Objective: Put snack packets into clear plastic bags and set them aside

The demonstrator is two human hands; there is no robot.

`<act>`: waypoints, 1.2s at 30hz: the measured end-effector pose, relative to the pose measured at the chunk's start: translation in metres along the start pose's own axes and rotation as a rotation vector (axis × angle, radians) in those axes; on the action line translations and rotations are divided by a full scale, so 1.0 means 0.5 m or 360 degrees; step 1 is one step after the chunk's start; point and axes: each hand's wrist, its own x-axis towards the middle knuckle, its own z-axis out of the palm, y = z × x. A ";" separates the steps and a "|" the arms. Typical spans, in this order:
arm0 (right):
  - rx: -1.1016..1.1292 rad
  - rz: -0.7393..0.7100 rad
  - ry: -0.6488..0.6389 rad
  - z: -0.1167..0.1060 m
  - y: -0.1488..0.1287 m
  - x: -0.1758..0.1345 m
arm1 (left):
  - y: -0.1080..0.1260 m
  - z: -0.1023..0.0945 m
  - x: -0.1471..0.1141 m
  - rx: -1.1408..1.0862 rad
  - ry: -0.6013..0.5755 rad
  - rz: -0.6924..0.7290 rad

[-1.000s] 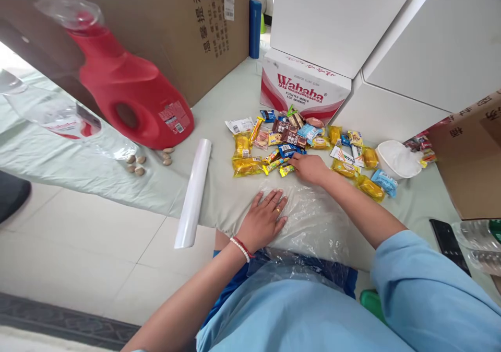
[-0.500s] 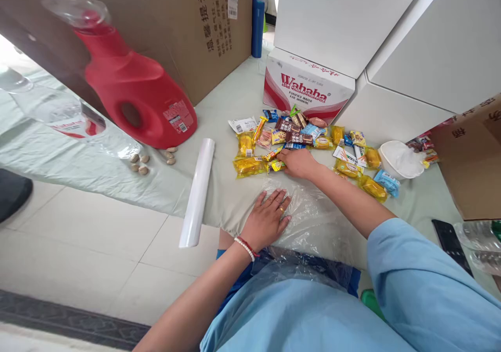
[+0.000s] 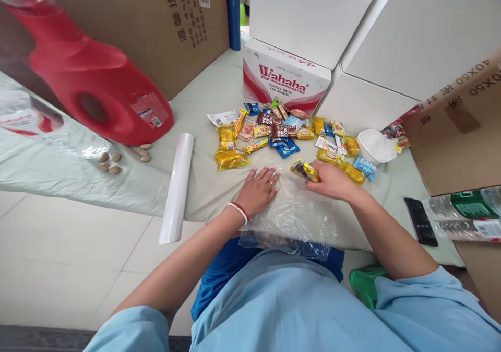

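Observation:
My left hand (image 3: 259, 189) lies flat, fingers stretched out, on the edge of a clear plastic bag (image 3: 297, 206) spread over the table's front. Above the bag's right part, my right hand (image 3: 331, 180) is closed on a small yellow snack packet (image 3: 304, 169) with a dark patch, which sticks out to the left of the fingers. Beyond the hands lies a pile of wrapped snacks: yellow-wrapped cakes (image 3: 231, 159), brown cocoa bars (image 3: 283, 131) and a blue packet (image 3: 288, 149). More yellow packets (image 3: 352, 173) lie just behind my right hand.
A white plastic roll (image 3: 177, 187) juts over the table's front edge. To the left are a red jug (image 3: 102, 88), a clear bottle (image 3: 58, 132) and several nuts (image 3: 114, 169). A Wahaha carton (image 3: 285, 78) stands behind; a white bowl (image 3: 376, 146) and phone (image 3: 420, 221) are right.
My right hand has drawn back from the pile, to the right and nearer, with the yellow snack packet. A blue packet now shows at the pile's front. My left hand stays on the bag.

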 end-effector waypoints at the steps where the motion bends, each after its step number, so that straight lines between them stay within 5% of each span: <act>1: -0.0004 0.0008 -0.0030 0.017 -0.012 -0.008 | -0.003 -0.002 0.007 0.0007 0.0000 0.0019; 9: 0.0107 0.0035 -0.0186 0.132 -0.063 -0.015 | -0.020 0.009 -0.047 0.0053 0.0155 -0.0066; 14: 0.0243 -0.0130 -0.0166 0.128 -0.041 -0.016 | -0.017 0.008 -0.058 0.0081 0.0120 -0.0111; 27: -0.0142 -0.0215 -0.0042 0.086 -0.084 -0.040 | -0.010 0.013 -0.056 0.0101 0.0151 -0.0114; 36: -0.0287 -0.0218 -0.0134 0.108 -0.091 -0.007 | -0.012 0.019 -0.055 0.0047 0.0193 -0.0102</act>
